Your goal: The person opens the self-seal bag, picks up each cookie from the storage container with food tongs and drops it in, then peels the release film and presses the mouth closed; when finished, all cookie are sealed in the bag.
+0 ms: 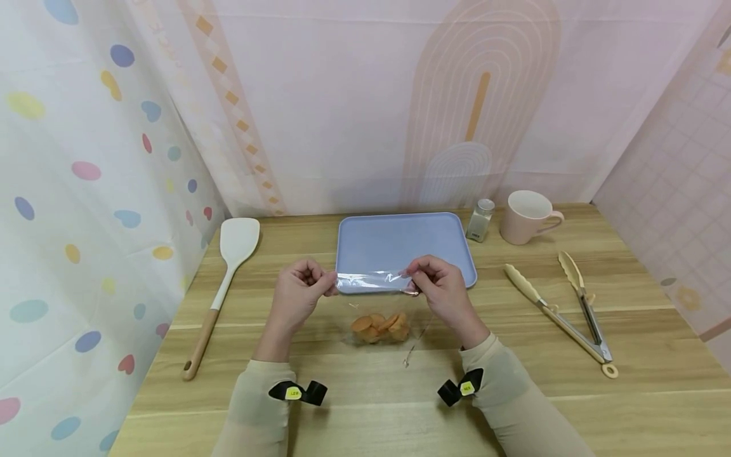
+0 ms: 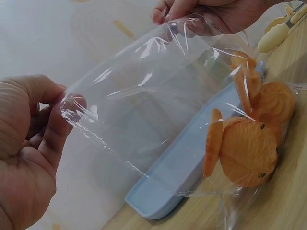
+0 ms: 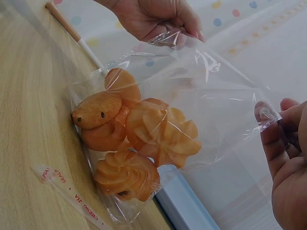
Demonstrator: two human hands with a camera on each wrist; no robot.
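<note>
A clear plastic bag (image 1: 374, 282) with several golden-brown cookies (image 1: 381, 328) at its bottom is held up over the table. My left hand (image 1: 301, 293) pinches one top corner of the bag between thumb and fingers. At the opposite top corner, my right hand (image 1: 444, 295) pinches the film the same way, so the upper edge is stretched between both hands. In the right wrist view, swirled cookies (image 3: 163, 132) and rounder ones with dark specks show through the film. A clear strip (image 3: 76, 196) with red lettering trails at the bag's side.
Behind the bag lies a blue tray (image 1: 400, 244). A white spatula (image 1: 238, 244) with a wooden handle is at the left. Toward the right are a shaker (image 1: 480, 221), a pink mug (image 1: 520, 222) and spread tongs (image 1: 571, 333). Patterned curtains border the wooden table (image 1: 365, 419).
</note>
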